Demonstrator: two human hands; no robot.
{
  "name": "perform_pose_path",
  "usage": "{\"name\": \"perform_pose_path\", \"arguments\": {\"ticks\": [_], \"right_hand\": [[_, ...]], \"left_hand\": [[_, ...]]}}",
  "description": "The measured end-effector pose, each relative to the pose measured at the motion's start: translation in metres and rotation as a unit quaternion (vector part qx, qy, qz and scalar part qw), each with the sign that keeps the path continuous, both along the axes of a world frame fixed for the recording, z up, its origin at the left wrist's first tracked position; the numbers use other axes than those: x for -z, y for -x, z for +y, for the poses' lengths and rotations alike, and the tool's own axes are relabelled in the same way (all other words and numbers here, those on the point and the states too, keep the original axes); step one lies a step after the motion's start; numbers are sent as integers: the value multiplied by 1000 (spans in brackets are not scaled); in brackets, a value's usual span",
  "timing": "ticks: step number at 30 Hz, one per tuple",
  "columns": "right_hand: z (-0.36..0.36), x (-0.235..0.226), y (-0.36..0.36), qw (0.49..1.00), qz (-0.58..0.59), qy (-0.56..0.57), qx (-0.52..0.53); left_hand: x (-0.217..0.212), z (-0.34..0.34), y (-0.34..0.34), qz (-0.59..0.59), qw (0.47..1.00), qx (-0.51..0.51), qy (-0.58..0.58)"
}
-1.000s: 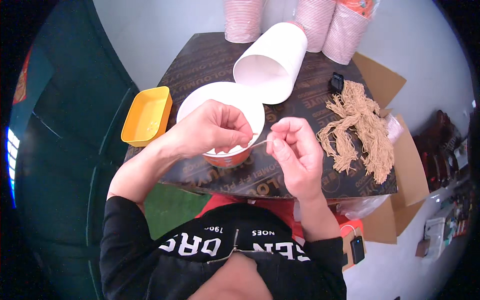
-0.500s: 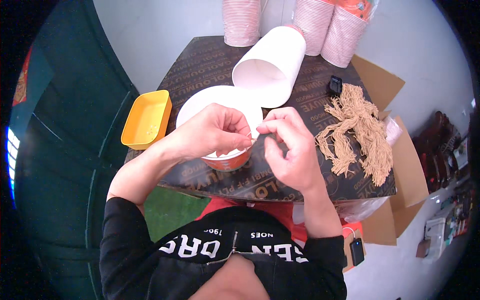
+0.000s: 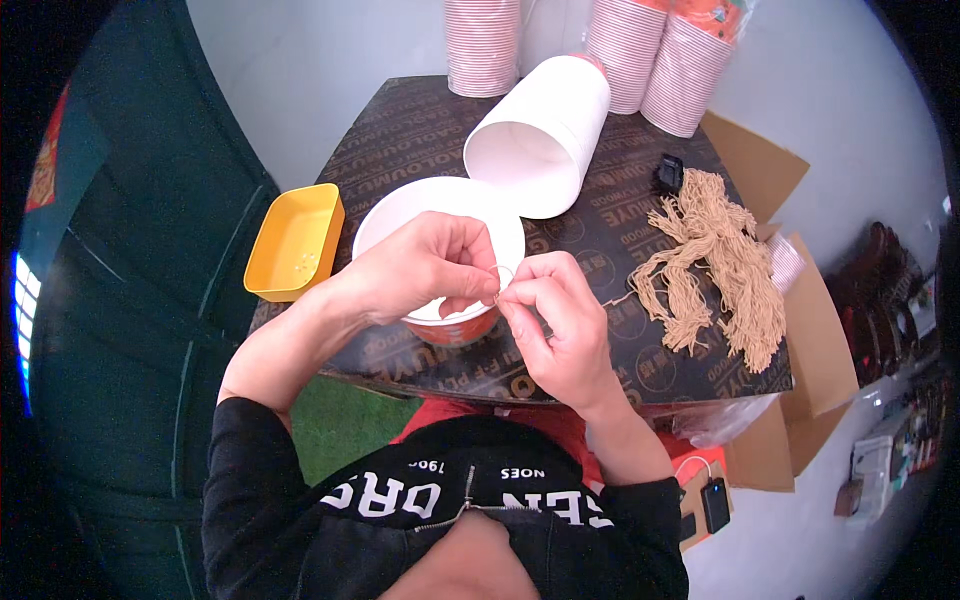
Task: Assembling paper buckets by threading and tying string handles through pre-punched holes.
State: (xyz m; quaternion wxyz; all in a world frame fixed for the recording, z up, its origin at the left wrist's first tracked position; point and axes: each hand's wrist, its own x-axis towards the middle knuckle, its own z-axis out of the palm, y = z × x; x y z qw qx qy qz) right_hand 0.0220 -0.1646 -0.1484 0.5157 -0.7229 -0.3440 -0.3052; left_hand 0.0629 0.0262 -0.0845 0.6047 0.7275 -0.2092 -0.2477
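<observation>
Left hand [image 3: 425,265] and right hand [image 3: 555,325] meet over paper bowl [image 3: 400,210] on table [image 3: 400,130], fingertips pinched together on thin string [image 3: 503,277], mostly hidden. String bundle [image 3: 715,265] near right.

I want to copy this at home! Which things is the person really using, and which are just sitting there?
In use:
left hand and right hand, pinching together over the cup
white paper cup
thin tan string at the fingertips

Just lying about:
yellow tray
tipped-over white cups
pile of tan strings
cup stacks
small black object
</observation>
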Motion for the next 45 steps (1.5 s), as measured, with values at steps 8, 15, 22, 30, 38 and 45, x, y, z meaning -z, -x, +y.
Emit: {"name": "perform_pose_path", "arguments": {"ticks": [8, 15, 22, 30, 38, 45], "right_hand": [[-5, 1, -7, 1000, -10, -9, 26], [4, 12, -16, 998, 1, -2, 58], [5, 12, -18, 998, 1, 3, 66], [3, 2, -18, 998, 69, 3, -1], [-5, 1, -22, 913, 349, -28, -210], [-7, 7, -20, 904, 353, -98, -221]], "left_hand": [[1, 1, 3, -40, 999, 2, -29], [8, 0, 12, -120, 992, -3, -36], [20, -7, 27, -561, 794, -84, -221], [36, -1, 28, -597, 766, -102, -218], [33, 1, 26, -610, 761, -99, -199], [31, 5, 21, -541, 817, -79, -185]]}}
